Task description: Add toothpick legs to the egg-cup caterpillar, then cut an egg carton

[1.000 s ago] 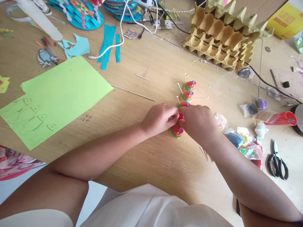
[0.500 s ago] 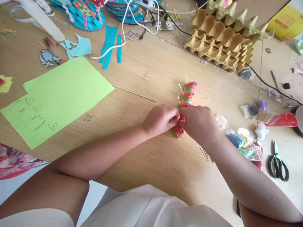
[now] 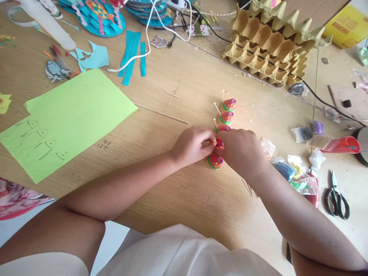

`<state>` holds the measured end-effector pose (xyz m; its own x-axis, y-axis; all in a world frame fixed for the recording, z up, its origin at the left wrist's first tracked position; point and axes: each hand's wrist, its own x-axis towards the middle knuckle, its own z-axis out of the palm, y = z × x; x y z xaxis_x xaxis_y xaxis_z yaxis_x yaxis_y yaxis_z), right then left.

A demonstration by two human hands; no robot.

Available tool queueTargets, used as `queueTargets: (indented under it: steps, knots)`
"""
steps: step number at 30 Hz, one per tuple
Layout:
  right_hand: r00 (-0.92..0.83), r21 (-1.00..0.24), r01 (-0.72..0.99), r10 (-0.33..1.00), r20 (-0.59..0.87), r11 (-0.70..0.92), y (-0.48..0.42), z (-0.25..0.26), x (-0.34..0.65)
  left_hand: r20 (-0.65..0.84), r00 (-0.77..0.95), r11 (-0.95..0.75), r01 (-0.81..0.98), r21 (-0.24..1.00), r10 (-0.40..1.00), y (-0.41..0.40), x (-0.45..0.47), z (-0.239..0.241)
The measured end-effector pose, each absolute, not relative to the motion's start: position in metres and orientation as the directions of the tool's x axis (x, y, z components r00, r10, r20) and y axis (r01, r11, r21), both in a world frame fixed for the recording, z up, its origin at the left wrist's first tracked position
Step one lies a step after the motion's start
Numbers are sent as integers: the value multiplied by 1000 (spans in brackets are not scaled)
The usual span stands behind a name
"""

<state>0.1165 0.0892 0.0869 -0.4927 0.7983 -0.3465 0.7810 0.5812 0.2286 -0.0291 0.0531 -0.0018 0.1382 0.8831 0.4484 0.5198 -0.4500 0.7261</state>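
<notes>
A row of several small red-and-green clay figures (image 3: 226,117) runs across the wooden table, each with yellow marks and a blue ring. Toothpicks with pale green tips (image 3: 214,103) stick out from the far ones. My right hand (image 3: 241,151) is closed around one red clay figure (image 3: 220,144) in the row, hiding much of it. Against that figure's left side, my left hand (image 3: 195,145) pinches thumb and forefinger together; what lies between them is too small to make out. The nearest clay figure (image 3: 215,161) sits just below my fingers, without visible toothpicks.
Green paper (image 3: 83,115) with fish sketches lies left, near a thin stick (image 3: 161,112). Egg cartons (image 3: 264,46) are stacked at the back. On the right are bagged clay (image 3: 284,170), scissors (image 3: 335,199) and a red tube of sticks (image 3: 349,145). Loose toothpicks (image 3: 247,188) lie by my right wrist.
The gap between my left thumb and forefinger has widened slightly, while their tips stay at the figure. My right hand holds nearly the same place. The whole view has shifted a little.
</notes>
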Motion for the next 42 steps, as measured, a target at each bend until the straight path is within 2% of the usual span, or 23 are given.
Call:
queueTargets:
  steps: [16,21,25,31,34,38,42]
  knots:
    - [-540,165,781,784,-305,602,88,87,130,325,76,-326,413,850,943,53,-35,3]
    - [-546,130,793,789,-283,595,84,91,136,317,46,-306,418,855,947,56,-45,10]
    - [-555,67,813,804,-213,579,81,95,144,281,54,-271,490,829,958,60,-55,18]
    - [-569,-55,822,820,-67,566,71,96,166,118,268,-266,627,733,956,64,-67,23]
    - [-561,-87,825,828,-10,558,63,90,174,75,288,-257,673,694,955,64,-70,24]
    - [-528,-116,840,848,53,530,54,80,176,-11,235,-149,650,745,972,64,-71,22]
    - [-501,-120,852,860,98,510,52,73,173,-10,201,-106,559,823,980,65,-68,17]
